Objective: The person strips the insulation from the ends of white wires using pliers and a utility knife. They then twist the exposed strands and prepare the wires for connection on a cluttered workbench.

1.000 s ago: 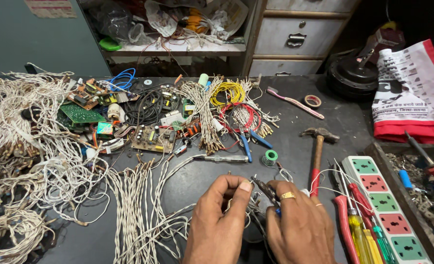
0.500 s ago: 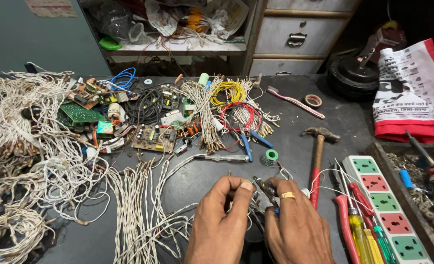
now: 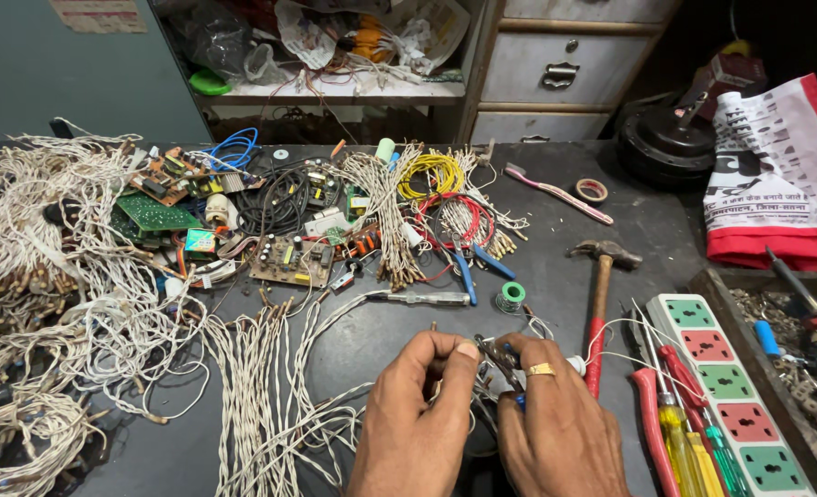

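**Asker:** So, what are the two hands doing?

**Describer:** Both sit low in the middle of a dark worktable (image 3: 556, 294). The left hand (image 3: 422, 423) pinches a thin white wire (image 3: 445, 368) between thumb and fingers. The right hand (image 3: 560, 428), with a gold ring on one finger, is closed around small blue-handled pliers (image 3: 500, 354), whose tip meets the wire just between the two hands.

**Asker:** And what lies around them?

**Describer:** Left of the hands, bundles of twisted white wire (image 3: 252, 405) fan across the table. Just right of the right hand lies a hammer (image 3: 602, 294) with a red grip, and beyond it a white power strip (image 3: 730, 405) with coloured sockets, with screwdrivers (image 3: 680, 433) between the two. Farther back are green circuit boards (image 3: 155, 213), coils of yellow wire (image 3: 431, 173) and red wire (image 3: 454, 219), and a small green spool (image 3: 512, 295).
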Action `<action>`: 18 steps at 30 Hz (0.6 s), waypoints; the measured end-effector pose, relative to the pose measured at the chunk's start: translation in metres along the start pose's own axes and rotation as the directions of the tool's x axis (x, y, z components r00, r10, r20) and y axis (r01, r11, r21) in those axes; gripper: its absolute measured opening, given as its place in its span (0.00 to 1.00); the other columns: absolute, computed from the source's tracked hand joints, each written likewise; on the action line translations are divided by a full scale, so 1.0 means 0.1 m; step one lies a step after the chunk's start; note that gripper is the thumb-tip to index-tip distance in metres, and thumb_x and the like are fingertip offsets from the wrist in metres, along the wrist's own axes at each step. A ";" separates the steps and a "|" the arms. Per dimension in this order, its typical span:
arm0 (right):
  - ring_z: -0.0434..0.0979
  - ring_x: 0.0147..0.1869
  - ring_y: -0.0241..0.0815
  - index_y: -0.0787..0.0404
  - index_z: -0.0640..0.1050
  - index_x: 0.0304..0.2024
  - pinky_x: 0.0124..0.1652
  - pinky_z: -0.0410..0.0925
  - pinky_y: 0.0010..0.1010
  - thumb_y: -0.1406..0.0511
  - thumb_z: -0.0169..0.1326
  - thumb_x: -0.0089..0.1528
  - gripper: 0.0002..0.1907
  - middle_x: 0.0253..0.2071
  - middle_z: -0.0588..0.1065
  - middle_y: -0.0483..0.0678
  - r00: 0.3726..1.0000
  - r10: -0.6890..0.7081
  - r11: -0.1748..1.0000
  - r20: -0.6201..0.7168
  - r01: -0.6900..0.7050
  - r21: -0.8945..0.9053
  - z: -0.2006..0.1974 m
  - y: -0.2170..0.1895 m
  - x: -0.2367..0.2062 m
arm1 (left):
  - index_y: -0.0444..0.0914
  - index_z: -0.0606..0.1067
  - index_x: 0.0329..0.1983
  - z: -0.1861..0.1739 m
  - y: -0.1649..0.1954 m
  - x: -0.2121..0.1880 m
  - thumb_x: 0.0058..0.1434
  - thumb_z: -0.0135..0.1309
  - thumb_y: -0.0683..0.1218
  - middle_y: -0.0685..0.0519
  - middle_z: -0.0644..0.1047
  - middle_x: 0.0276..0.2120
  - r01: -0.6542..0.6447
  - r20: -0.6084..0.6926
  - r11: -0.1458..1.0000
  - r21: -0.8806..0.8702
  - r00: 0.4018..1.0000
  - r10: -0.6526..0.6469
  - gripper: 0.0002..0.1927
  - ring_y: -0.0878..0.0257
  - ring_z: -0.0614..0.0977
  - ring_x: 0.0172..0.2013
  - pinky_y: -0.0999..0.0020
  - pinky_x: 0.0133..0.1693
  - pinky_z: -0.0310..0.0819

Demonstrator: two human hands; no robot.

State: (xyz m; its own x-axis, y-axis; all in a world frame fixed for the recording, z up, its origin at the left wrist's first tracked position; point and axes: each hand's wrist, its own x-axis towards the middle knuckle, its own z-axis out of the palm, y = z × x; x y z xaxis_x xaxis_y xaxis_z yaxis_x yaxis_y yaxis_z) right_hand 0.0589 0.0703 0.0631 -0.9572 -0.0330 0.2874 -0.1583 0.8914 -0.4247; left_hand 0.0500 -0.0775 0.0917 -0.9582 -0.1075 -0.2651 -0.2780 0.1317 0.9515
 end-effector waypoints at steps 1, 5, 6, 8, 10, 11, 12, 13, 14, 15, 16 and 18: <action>0.77 0.53 0.55 0.57 0.69 0.56 0.43 0.71 0.48 0.71 0.55 0.49 0.30 0.52 0.75 0.51 1.000 -0.008 1.000 -0.008 0.008 -0.001 0.00 0.00 0.00 | 0.41 0.80 0.41 0.00 0.00 0.00 0.60 0.56 0.56 0.53 0.81 0.24 0.002 -0.003 1.000 -0.001 1.000 -0.002 0.16 0.67 0.78 0.26 0.67 0.34 0.74; 0.78 0.51 0.54 0.56 0.70 0.54 0.42 0.71 0.48 0.70 0.56 0.50 0.27 0.49 0.76 0.51 1.000 0.018 1.000 -0.005 -0.018 -0.013 0.00 -0.03 0.01 | 0.41 0.81 0.41 0.00 0.00 0.00 0.60 0.57 0.56 0.53 0.82 0.24 0.009 -0.008 1.000 0.002 1.000 -0.009 0.16 0.66 0.78 0.26 0.67 0.33 0.74; 0.79 0.50 0.54 0.56 0.70 0.53 0.42 0.71 0.48 0.69 0.56 0.51 0.26 0.48 0.76 0.50 0.999 0.040 0.999 0.004 -0.040 -0.019 -0.01 -0.03 0.02 | 0.41 0.81 0.41 0.00 0.01 0.01 0.60 0.57 0.56 0.53 0.82 0.24 0.011 -0.008 1.000 0.004 1.000 -0.011 0.16 0.66 0.78 0.26 0.67 0.33 0.74; 0.80 0.47 0.57 0.56 0.70 0.52 0.41 0.71 0.50 0.69 0.56 0.51 0.25 0.46 0.77 0.53 0.998 0.059 0.998 0.020 -0.059 -0.027 -0.01 -0.04 0.03 | 0.41 0.81 0.41 0.00 0.01 0.01 0.60 0.56 0.56 0.54 0.82 0.25 0.039 -0.004 0.999 -0.001 0.999 -0.039 0.16 0.67 0.78 0.26 0.68 0.33 0.74; 0.80 0.45 0.59 0.55 0.71 0.52 0.42 0.71 0.51 0.66 0.57 0.53 0.24 0.42 0.78 0.55 0.991 0.116 0.992 0.063 -0.113 -0.048 0.00 -0.02 0.03 | 0.41 0.81 0.41 0.00 0.01 0.02 0.60 0.57 0.56 0.54 0.81 0.24 0.034 -0.008 0.999 -0.012 0.999 -0.034 0.16 0.68 0.78 0.25 0.68 0.32 0.74; 0.80 0.44 0.59 0.53 0.71 0.52 0.42 0.71 0.51 0.65 0.58 0.54 0.23 0.40 0.78 0.56 0.982 0.163 0.985 0.096 -0.157 -0.066 0.01 -0.01 0.02 | 0.41 0.81 0.41 0.00 0.01 0.01 0.60 0.57 0.56 0.54 0.81 0.23 0.015 -0.015 1.000 -0.021 1.000 -0.015 0.16 0.68 0.78 0.25 0.68 0.32 0.74; 0.80 0.43 0.60 0.51 0.72 0.53 0.43 0.71 0.50 0.63 0.59 0.55 0.22 0.38 0.79 0.56 0.969 0.212 0.976 0.126 -0.202 -0.086 0.03 0.02 0.02 | 0.41 0.81 0.41 0.00 0.00 0.01 0.60 0.58 0.56 0.55 0.81 0.23 -0.005 -0.021 1.000 -0.028 1.000 0.005 0.15 0.68 0.78 0.24 0.68 0.31 0.73; 0.80 0.43 0.60 0.52 0.71 0.53 0.43 0.71 0.50 0.62 0.59 0.56 0.23 0.37 0.79 0.57 0.965 0.220 0.974 0.139 -0.210 -0.082 0.06 0.05 0.01 | 0.41 0.81 0.40 0.00 0.00 0.02 0.60 0.58 0.56 0.54 0.80 0.22 -0.003 -0.030 0.999 -0.045 1.000 0.002 0.15 0.68 0.78 0.24 0.67 0.30 0.73; 0.80 0.42 0.61 0.53 0.71 0.54 0.42 0.70 0.50 0.62 0.58 0.56 0.23 0.37 0.79 0.58 0.961 0.229 0.973 0.153 -0.219 -0.079 0.09 0.09 0.00 | 0.40 0.81 0.39 0.01 -0.01 0.01 0.60 0.59 0.55 0.54 0.79 0.22 0.001 -0.039 0.998 -0.062 0.999 -0.003 0.14 0.68 0.77 0.24 0.67 0.29 0.73; 0.80 0.42 0.61 0.53 0.71 0.55 0.42 0.70 0.50 0.62 0.58 0.56 0.24 0.36 0.79 0.59 0.957 0.236 0.971 0.167 -0.226 -0.076 0.13 0.14 -0.01 | 0.40 0.81 0.39 0.01 -0.02 0.02 0.60 0.59 0.54 0.53 0.78 0.21 0.004 -0.048 0.997 -0.078 0.999 -0.007 0.14 0.68 0.77 0.23 0.67 0.29 0.73; 0.81 0.42 0.61 0.55 0.72 0.56 0.42 0.71 0.49 0.62 0.57 0.56 0.24 0.36 0.79 0.60 0.968 0.208 0.978 0.139 -0.206 -0.026 0.18 0.20 -0.03 | 0.40 0.81 0.39 0.01 -0.03 0.02 0.60 0.60 0.55 0.52 0.77 0.20 0.003 -0.065 0.999 -0.039 0.998 -0.006 0.14 0.67 0.76 0.22 0.66 0.28 0.72; 0.82 0.42 0.61 0.57 0.74 0.57 0.42 0.71 0.48 0.63 0.56 0.55 0.26 0.35 0.80 0.61 0.985 0.154 0.985 0.078 -0.160 0.072 0.31 0.34 -0.09 | 0.41 0.81 0.39 0.02 -0.06 0.01 0.61 0.60 0.55 0.49 0.76 0.19 0.005 -0.101 0.999 0.039 0.995 -0.001 0.13 0.64 0.74 0.21 0.64 0.28 0.71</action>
State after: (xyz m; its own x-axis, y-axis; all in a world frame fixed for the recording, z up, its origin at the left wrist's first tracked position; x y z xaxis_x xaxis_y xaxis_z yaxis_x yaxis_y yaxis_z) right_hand 0.0547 0.0867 0.0201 -0.9861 0.0696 0.1511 -0.0205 0.8505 -0.5256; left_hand 0.0502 -0.0766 0.0857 -0.9463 -0.2070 -0.2485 -0.2849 0.1700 0.9433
